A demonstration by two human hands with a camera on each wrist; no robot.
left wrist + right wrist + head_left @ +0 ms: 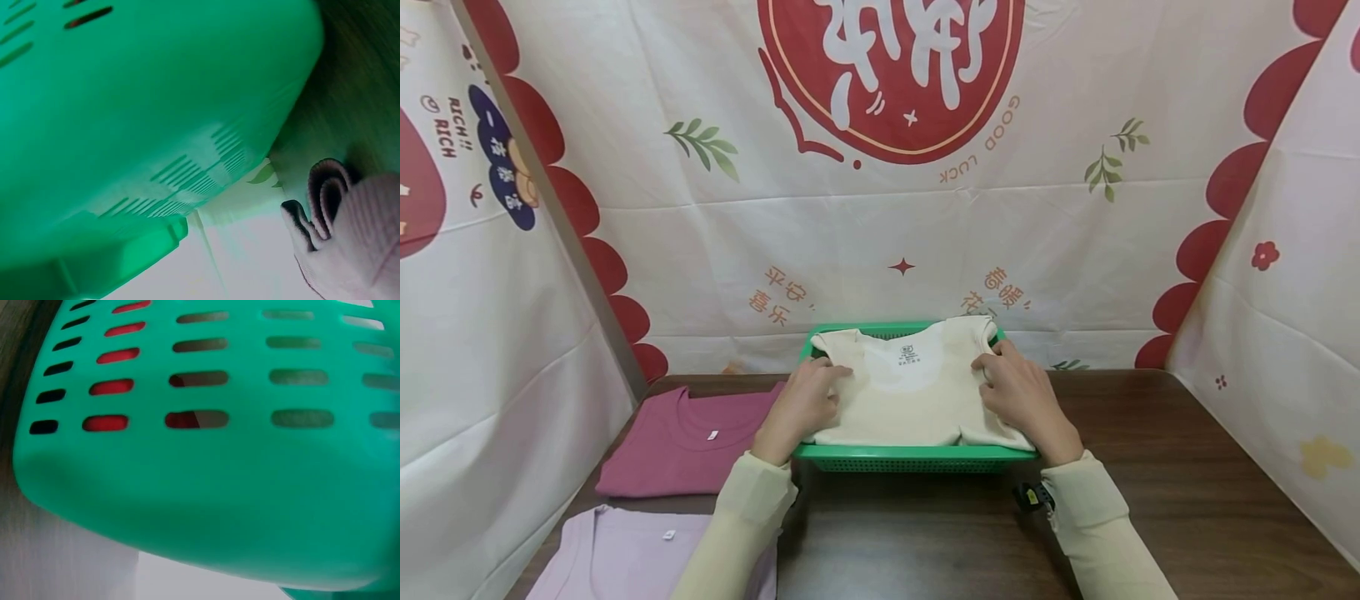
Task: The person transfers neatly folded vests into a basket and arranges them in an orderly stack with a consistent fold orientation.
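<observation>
Between printed cloth walls [850,233], a brown table [1150,483] bears a green basket [917,453].

A shirt [902,408] lies in a basket [917,452] between the fingers of left hand [802,400] and right hand [1021,393]; on the table [1150,467] left of them, a second shirt [662,458] lies behind a third shirt [643,554].

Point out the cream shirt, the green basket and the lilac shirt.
Cream shirt [891,413]: head view, fabric below the neck print.
Green basket [917,453]: head view, near rim.
Lilac shirt [642,560]: head view, fabric near its white tag.
</observation>
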